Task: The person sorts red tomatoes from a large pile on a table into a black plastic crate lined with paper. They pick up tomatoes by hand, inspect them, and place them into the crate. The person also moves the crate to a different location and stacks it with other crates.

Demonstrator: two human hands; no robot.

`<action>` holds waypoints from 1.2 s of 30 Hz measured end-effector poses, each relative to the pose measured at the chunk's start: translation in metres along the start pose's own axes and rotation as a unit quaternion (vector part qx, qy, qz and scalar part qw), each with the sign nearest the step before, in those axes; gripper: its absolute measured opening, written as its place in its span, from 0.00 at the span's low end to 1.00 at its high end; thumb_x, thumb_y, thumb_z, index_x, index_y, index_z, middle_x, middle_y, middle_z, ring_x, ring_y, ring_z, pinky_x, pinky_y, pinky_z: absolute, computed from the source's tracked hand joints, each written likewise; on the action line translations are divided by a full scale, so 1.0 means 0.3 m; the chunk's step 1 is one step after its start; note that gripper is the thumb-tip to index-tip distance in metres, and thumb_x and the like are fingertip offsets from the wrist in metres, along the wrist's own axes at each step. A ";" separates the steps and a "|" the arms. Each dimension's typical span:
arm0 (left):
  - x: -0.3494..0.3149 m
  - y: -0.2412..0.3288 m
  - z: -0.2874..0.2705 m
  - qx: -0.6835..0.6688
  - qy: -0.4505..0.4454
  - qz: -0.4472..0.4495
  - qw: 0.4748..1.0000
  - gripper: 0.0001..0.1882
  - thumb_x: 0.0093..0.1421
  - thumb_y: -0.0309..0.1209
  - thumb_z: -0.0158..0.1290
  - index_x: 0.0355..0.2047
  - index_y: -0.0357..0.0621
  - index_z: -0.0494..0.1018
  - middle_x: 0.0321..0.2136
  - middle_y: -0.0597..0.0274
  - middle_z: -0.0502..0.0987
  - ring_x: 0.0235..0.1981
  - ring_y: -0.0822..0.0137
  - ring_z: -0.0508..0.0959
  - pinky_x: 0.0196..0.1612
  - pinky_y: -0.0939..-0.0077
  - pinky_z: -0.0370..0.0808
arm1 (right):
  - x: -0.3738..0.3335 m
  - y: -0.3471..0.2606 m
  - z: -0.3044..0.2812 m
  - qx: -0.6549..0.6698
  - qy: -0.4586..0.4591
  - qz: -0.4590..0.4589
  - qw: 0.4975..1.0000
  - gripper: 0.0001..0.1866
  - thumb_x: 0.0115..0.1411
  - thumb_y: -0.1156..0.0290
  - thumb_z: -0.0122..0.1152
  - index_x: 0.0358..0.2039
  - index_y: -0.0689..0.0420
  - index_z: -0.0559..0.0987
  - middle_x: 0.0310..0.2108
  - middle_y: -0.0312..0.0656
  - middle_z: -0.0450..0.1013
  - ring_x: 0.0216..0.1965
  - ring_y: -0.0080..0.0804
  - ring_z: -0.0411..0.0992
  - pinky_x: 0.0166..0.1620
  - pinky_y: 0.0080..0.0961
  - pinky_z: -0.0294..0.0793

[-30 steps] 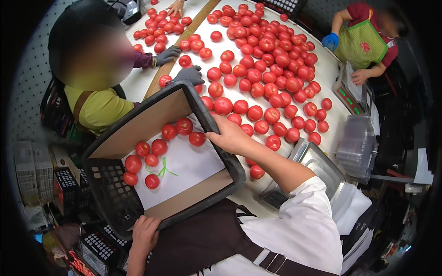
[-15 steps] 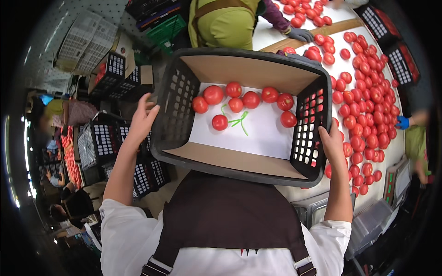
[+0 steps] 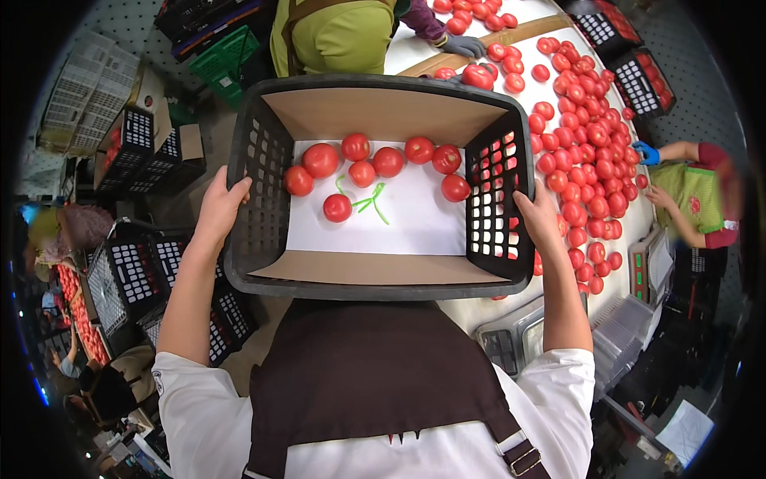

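Observation:
A black plastic crate point(image 3: 383, 289) with perforated ends is held out in front of me. My left hand point(image 3: 217, 209) grips its left end, thumb over the rim, fingers partly hidden. On the right end my right hand point(image 3: 539, 214) is closed, its thumb hooked over the edge. Brown cardboard point(image 3: 383, 267) lines the crate's long sides, and a white sheet point(image 3: 399, 235) covers the bottom. Several red tomatoes point(image 3: 388, 162) sit inside, mostly along the far side. One tomato point(image 3: 337, 207) lies nearer, beside green stems point(image 3: 373, 203).
At right, a white table point(image 3: 511, 104) bears a large heap of tomatoes point(image 3: 586, 152). A co-worker in a green apron point(image 3: 339, 40) stands beyond the crate; another person point(image 3: 694, 191) works across the table. Stacked black crates point(image 3: 148, 263) stand at left. Clear plastic containers point(image 3: 626, 327) lie near my right elbow.
The crate has shifted left in view with its tomatoes. My left hand, spread beside the crate before, has closed on its left end. My right hand keeps its grip.

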State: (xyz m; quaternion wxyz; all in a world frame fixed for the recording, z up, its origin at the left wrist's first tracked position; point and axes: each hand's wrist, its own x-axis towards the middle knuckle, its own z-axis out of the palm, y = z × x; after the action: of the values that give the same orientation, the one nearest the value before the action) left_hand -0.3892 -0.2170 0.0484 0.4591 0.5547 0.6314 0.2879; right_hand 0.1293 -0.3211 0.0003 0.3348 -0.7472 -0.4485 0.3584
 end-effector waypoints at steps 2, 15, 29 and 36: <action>0.006 -0.006 -0.001 -0.005 0.001 0.006 1.000 0.07 0.62 0.30 0.51 0.39 0.41 0.69 0.25 0.68 0.70 0.27 0.76 0.68 0.35 0.81 0.67 | -0.007 -0.002 0.003 0.042 -0.009 0.019 0.999 0.16 0.60 0.68 0.56 0.46 0.65 0.74 0.32 0.41 0.76 0.32 0.25 0.73 0.38 0.24 0.73; 0.028 -0.187 -0.096 0.024 0.032 0.041 0.998 0.14 0.58 0.31 0.55 0.43 0.39 0.69 0.29 0.62 0.74 0.30 0.72 0.74 0.36 0.73 0.73 | -0.081 -0.108 0.016 0.164 -0.118 0.068 0.977 0.17 0.55 0.75 0.62 0.46 0.63 0.76 0.38 0.35 0.76 0.37 0.23 0.73 0.45 0.22 0.72; -0.027 -0.549 -0.285 -0.048 0.018 0.006 0.999 0.12 0.59 0.32 0.54 0.38 0.38 0.68 0.25 0.58 0.75 0.29 0.65 0.75 0.36 0.67 0.72 | -0.226 -0.343 0.215 0.038 -0.143 0.065 0.987 0.13 0.46 0.81 0.52 0.34 0.58 0.75 0.30 0.30 0.70 0.31 0.22 0.68 0.36 0.18 0.68; -0.106 -0.792 -0.542 -0.059 0.016 -0.054 0.997 0.13 0.58 0.30 0.54 0.40 0.36 0.69 0.26 0.54 0.77 0.29 0.61 0.77 0.37 0.65 0.73 | -0.301 -0.518 0.520 -0.006 -0.187 0.098 0.978 0.10 0.45 0.81 0.51 0.31 0.59 0.73 0.29 0.32 0.71 0.31 0.23 0.70 0.36 0.18 0.69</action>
State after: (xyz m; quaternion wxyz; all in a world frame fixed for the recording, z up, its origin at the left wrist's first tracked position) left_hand -0.6403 -0.2760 -0.0836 0.4959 0.4871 0.6497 0.3075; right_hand -0.0989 -0.3173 0.0683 0.2042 -0.7095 -0.4294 0.5201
